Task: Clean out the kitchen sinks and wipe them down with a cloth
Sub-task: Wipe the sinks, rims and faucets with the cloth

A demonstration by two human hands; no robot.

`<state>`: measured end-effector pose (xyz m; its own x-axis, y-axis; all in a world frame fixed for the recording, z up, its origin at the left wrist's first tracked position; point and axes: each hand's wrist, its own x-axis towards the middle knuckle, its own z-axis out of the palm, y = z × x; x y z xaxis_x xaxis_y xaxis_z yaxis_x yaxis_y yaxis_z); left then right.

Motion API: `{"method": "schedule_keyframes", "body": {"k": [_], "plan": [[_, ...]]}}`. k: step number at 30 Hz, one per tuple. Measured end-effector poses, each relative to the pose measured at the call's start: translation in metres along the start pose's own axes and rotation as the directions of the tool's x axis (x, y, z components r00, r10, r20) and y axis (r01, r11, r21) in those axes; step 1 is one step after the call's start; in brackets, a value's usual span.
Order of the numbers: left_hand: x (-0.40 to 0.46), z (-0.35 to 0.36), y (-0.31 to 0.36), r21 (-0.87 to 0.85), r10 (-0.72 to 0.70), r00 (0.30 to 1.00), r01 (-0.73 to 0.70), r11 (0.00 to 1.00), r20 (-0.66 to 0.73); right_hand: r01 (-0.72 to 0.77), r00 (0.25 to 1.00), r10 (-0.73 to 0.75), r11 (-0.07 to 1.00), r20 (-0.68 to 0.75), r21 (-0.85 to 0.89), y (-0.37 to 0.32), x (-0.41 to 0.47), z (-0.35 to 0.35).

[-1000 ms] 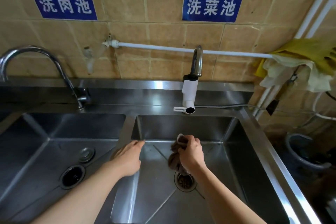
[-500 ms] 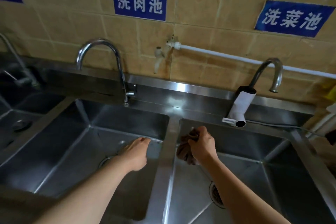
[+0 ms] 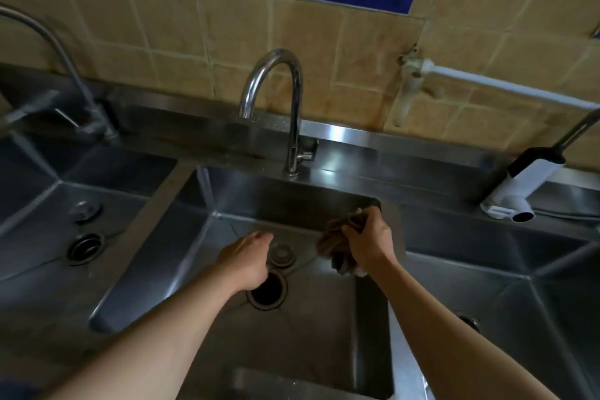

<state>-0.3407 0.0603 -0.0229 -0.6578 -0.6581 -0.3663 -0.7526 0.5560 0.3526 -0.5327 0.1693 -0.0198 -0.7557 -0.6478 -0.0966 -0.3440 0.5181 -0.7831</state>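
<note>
Setting: tiled wall, steel middle sink [image 3: 227, 318].
Right hand [image 3: 368, 242]: clenched on bunched cloth [image 3: 337, 242], at basin's right wall.
Left hand [image 3: 246, 258]: released, beside drain plug [image 3: 283, 255].
Relation: drain [image 3: 267, 294] lies left of cloth.

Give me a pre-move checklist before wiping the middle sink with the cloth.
1. Cloth gripped in right hand: ok.
2. Left hand free, over the basin near the drain: ok.
3. Drain opening uncovered; strainer plug lying beside it on the basin floor: ok.
4. Faucet running no visible water: ok.
5. Middle sink free of loose debris: cannot tell.
6. Cloth wet enough: cannot tell.
</note>
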Motion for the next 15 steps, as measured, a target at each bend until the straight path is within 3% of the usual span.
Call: {"method": "schedule_keyframes", "body": {"k": [15], "plan": [[0.012, 0.003, -0.017, -0.169, -0.117, 0.993, 0.121, 0.978, 0.033, -0.076, 0.959, 0.048, 0.993, 0.279, 0.089, -0.024, 0.019, 0.073]]}}
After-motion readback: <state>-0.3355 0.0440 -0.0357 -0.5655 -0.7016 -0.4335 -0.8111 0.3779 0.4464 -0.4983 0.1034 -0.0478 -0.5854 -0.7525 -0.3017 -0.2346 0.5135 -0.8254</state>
